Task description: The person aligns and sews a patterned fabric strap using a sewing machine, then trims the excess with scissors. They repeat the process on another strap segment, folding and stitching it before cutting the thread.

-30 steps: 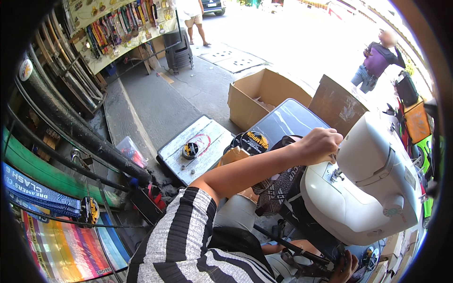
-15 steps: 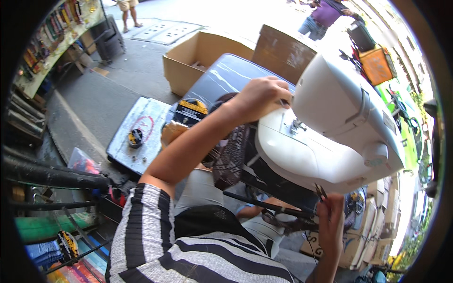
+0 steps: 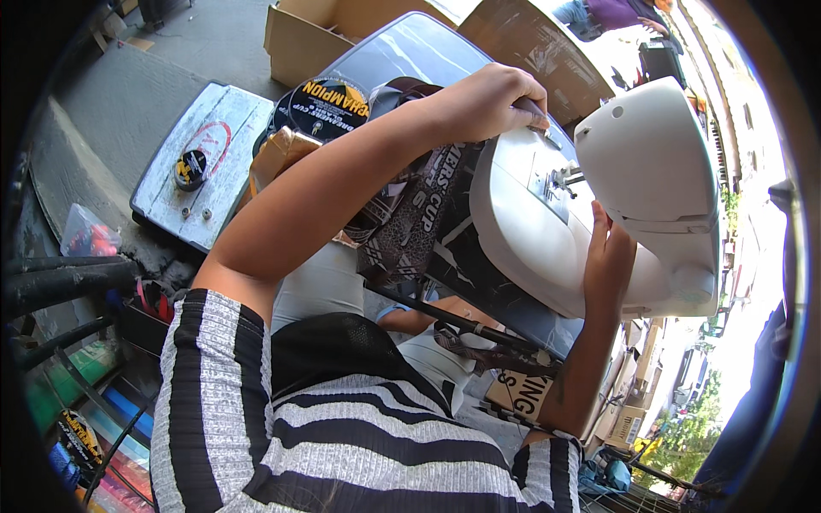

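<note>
A white sewing machine [image 3: 530,231] stands on a dark marbled table to my right, its needle and presser foot [image 3: 566,181] over the flat bed. My left hand [image 3: 492,103] is closed at the bed's far-left edge, its fingers pinching a small greyish thing too hidden to name. Close to the needle area, my right hand [image 3: 609,256] is raised in front of the machine's head, fingers bent together; what they hold, if anything, is hidden. Under my left forearm, a dark patterned printed fabric [image 3: 419,227] hangs over the table's edge.
Round black-and-yellow printed patches [image 3: 327,107] lie beside my left forearm. A white-topped box [image 3: 171,162] at the left bears a small round roll [image 3: 190,169]. Open cardboard boxes [image 3: 295,43] stand beyond the table. A person [image 3: 611,17] is at the far right.
My right hand has risen from the table's near edge to the machine's head, and the dark pointed tool it held no longer shows. My left hand stays at the bed's edge. The view has shifted.
</note>
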A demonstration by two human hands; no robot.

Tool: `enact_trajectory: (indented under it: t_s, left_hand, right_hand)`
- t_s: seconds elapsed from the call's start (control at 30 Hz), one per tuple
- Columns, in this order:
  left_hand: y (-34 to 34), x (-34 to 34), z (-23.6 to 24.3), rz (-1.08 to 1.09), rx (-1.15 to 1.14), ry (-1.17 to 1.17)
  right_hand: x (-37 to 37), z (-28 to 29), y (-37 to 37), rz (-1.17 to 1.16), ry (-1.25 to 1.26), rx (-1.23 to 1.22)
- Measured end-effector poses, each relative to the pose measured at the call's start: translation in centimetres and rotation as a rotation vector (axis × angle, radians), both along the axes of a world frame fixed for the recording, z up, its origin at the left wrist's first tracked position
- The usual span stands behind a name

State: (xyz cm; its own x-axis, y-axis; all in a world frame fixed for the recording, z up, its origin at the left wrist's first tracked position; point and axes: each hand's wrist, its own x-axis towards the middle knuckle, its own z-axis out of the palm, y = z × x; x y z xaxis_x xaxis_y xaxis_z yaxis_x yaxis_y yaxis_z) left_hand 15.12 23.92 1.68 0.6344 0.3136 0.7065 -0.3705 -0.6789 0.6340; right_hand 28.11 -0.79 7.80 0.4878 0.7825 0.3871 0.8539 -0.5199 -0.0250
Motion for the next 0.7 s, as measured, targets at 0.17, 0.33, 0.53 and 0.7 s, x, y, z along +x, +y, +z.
enact_trajectory:
  t_s: [0.17, 0.33, 0.53, 0.7]
  left_hand:
    - [-0.2, -0.2, 0.2, 0.027, -0.001, -0.005]
    - [-0.3, 0.2, -0.2, 0.034, -0.002, -0.046]
    - [-0.4, 0.9, -0.8, 0.078, 0.015, -0.062]
    - [-0.4, 1.4, -1.3, 0.083, 0.021, -0.063]
  right_hand:
    - [3.0, -0.3, 3.1, 0.271, 0.156, 0.141]
    - [3.4, -0.5, 4.8, 0.473, 0.168, 0.181]
    - [3.2, -0.7, 6.1, 0.559, 0.183, 0.209]
    - [3.3, -1.3, 6.3, 0.597, 0.197, 0.213]
